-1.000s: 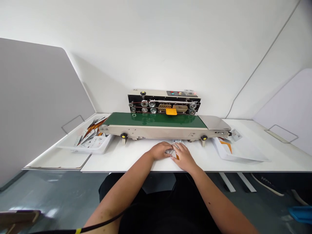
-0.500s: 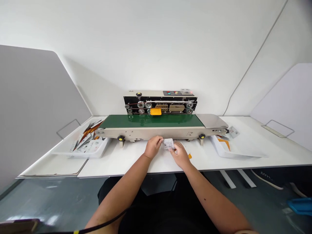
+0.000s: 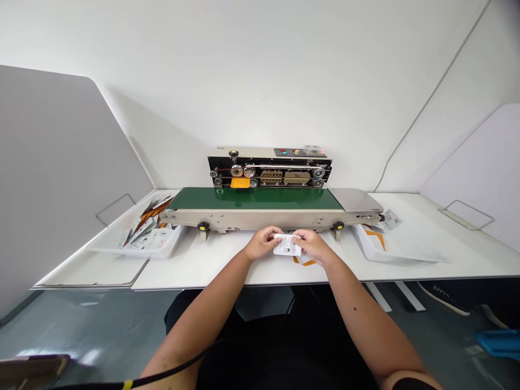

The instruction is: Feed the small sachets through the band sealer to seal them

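Observation:
A small white printed packet (image 3: 287, 245) is held between my two hands, in front of the conveyor machine. My left hand (image 3: 261, 243) pinches its left edge. The fingers of my right hand (image 3: 312, 245) are closed on its right side. Beneath my right hand, an orange-and-white packet (image 3: 304, 260) lies on the white table (image 3: 219, 265). Behind the hands stands the machine with a green belt (image 3: 260, 199). An orange packet (image 3: 240, 183) sits upright at the machine's rollers, above the belt.
A clear tray (image 3: 173, 246) full of packets stands at the left. Another tray (image 3: 368, 252) with an orange packet is at the right, with a loose packet (image 3: 392, 219) behind it. Grey panels flank the table.
The orange packet at the rollers has moved left. Both hands and the white packet have shifted right, and more of the packet on the table now shows.

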Motion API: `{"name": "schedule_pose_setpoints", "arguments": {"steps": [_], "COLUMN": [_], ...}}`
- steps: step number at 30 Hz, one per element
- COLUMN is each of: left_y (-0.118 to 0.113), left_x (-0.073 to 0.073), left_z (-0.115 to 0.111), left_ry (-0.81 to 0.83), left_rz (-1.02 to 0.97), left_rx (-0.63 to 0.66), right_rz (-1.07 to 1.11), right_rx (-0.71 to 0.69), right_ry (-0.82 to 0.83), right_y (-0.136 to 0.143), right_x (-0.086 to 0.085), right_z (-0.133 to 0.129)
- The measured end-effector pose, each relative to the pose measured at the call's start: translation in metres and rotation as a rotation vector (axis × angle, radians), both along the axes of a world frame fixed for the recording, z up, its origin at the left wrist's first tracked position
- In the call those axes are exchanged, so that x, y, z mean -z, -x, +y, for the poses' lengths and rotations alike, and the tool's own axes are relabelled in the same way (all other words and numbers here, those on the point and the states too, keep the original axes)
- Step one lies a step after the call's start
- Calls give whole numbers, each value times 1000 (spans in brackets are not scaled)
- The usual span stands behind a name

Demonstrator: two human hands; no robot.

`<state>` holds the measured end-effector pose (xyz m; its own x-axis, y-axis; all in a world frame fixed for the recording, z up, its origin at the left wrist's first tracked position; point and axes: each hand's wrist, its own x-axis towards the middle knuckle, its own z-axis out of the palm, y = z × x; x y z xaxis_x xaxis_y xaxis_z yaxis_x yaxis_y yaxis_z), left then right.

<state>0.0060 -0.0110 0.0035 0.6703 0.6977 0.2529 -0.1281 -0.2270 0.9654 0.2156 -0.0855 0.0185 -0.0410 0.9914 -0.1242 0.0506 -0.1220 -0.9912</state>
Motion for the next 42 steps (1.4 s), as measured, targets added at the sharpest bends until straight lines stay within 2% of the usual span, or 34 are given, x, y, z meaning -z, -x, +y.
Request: {"name": "schedule_pose_setpoints", "arguments": {"steps": [8,15,21,27,31,33,36,39,42], "left_y": [-2,-5,-5,-6,-6,-6,-6,-6,-5], "left_x": [3,7,7,5,4,4,4,5,7], "left_z": [4,9,9,11,8,5,2,1,3], "left_ry": [46,89,103,129,157,167,177,149,100], "left_rz": [-6,-16,-25,-67,-60,-42,-53,-54,-46], "left_rx": [-104,-136,-127,-186,-88,-17,35,19,-12], "right_rz": [38,-50,-61,91,93,57,33,74,115], "right_rx": [62,304,272,361,275,305,345,437,554], "right_ry": [-49,-214,-256,-275,-225,-229,-291,-371,-430], "right_y": [0,1,2,13,31,35,23,-12,-62], "right_x": [18,28,23,28,33,27,1,-37,-71], "right_z": [4,4,0,-5,-5,-2,10,28,52]}}
